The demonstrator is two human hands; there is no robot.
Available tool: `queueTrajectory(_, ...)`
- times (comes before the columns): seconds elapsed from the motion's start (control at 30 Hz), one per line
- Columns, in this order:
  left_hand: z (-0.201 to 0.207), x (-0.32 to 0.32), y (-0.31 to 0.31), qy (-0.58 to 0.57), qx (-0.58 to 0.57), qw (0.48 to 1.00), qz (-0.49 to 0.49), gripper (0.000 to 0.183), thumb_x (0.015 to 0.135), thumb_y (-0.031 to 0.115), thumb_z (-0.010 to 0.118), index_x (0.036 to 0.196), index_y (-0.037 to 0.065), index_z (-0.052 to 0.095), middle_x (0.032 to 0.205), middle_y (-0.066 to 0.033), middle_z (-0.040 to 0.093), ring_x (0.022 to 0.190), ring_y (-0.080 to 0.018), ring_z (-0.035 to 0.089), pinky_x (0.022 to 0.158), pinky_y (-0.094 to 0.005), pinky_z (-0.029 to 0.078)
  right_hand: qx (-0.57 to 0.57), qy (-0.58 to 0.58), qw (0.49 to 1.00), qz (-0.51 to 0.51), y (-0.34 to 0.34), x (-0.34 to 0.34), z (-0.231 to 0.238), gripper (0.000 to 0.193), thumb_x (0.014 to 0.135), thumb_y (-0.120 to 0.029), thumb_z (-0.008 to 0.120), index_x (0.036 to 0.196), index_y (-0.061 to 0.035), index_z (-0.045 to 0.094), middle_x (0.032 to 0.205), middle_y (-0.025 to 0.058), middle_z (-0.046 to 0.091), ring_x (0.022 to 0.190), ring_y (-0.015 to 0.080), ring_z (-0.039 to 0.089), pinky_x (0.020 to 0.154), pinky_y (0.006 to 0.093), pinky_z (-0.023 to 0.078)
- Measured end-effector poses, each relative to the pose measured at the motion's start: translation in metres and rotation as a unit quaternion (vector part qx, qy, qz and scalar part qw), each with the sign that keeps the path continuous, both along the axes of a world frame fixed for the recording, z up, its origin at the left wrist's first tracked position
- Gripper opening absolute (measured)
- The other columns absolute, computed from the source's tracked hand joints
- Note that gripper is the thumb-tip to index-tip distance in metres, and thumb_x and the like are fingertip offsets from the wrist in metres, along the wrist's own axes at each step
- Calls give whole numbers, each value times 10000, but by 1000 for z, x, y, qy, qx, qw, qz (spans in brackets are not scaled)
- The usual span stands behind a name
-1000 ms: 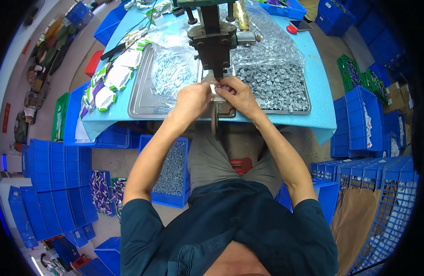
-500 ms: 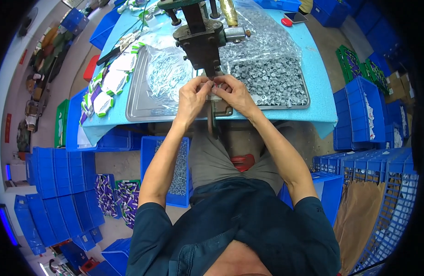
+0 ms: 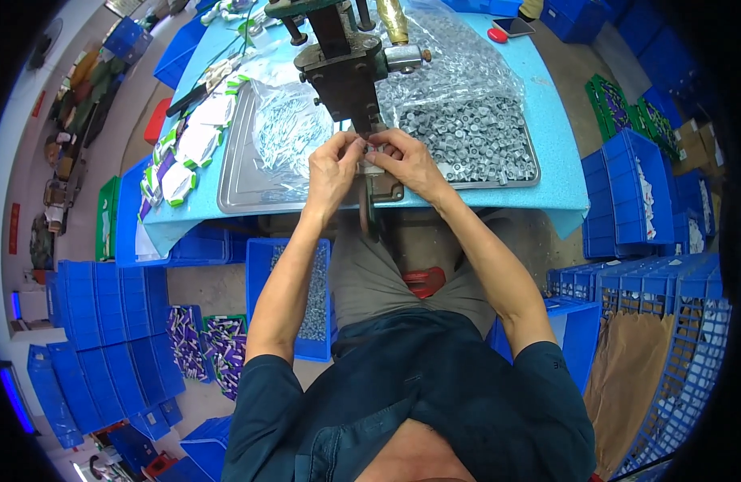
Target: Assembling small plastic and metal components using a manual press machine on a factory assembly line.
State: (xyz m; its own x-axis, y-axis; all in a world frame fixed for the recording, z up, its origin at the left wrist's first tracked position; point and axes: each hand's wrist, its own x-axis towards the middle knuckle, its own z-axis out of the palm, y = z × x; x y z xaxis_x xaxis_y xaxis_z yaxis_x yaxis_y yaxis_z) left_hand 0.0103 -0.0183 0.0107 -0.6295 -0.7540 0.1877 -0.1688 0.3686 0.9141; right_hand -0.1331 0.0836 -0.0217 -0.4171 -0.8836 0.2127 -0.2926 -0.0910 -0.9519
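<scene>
Both of my hands meet right under the head of a dark metal hand press (image 3: 346,84). My left hand (image 3: 333,169) is closed in a pinch beside the press tip. Across from it my right hand (image 3: 410,165) pinches too, thumb and fingers bent together. What sits between the fingertips is too small and covered to name. To the left lies a grey tray (image 3: 238,173) with a plastic bag of thin pale pieces (image 3: 286,132). On the right, many small grey cap-like parts (image 3: 471,140) fill another tray, partly under clear plastic.
Packs with green and white ends (image 3: 180,183) lie at the table's left. A blue bin of small grey parts (image 3: 312,301) stands on the floor by my left leg. Stacked blue crates (image 3: 113,301) stand at left, more blue bins (image 3: 627,193) at right. A red round object (image 3: 497,35) lies far right.
The whole view has shifted slightly. My hands stay together under the press, with only small finger movements.
</scene>
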Motion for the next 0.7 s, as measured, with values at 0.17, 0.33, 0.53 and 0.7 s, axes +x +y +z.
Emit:
queueTrajectory(0.17, 0, 0, 0, -1, 12, 1000, 1, 156, 951, 123, 655, 946, -29, 690, 691, -64, 641, 609, -90, 556, 565, -272, 456, -5, 5, 1000, 2, 0, 0, 0, 376, 861, -264, 769, 1126, -6, 698, 972, 68, 651, 741, 127, 588, 688, 277, 498)
queueTrajectory(0.33, 5, -3, 5, -6, -40, 999, 12, 149, 943, 114, 653, 933, -32, 680, 706, -109, 649, 603, -140, 578, 574, -304, 467, -23, 5, 1000, 0, 0, 0, -2, 318, 885, -188, 754, 1129, 4, 684, 882, -15, 602, 700, 45, 490, 643, 220, 444)
queueTrajectory(0.53, 6, -2, 4, -27, -232, 972, -17, 153, 918, 121, 684, 900, -29, 660, 773, -161, 641, 661, -285, 627, 607, -373, 482, 17, -6, 999, 32, 2, -6, 7, 329, 875, -203, 733, 1135, -5, 692, 995, 76, 679, 788, 133, 630, 739, 275, 519)
queueTrajectory(0.7, 6, -2, 12, -12, -298, 955, -13, 135, 915, 121, 693, 894, -11, 673, 780, -162, 613, 673, -315, 611, 606, -391, 473, -15, -81, 996, 30, -10, -42, 28, 354, 967, -276, 627, 1171, 10, 675, 1052, 103, 726, 936, 181, 682, 859, 310, 540)
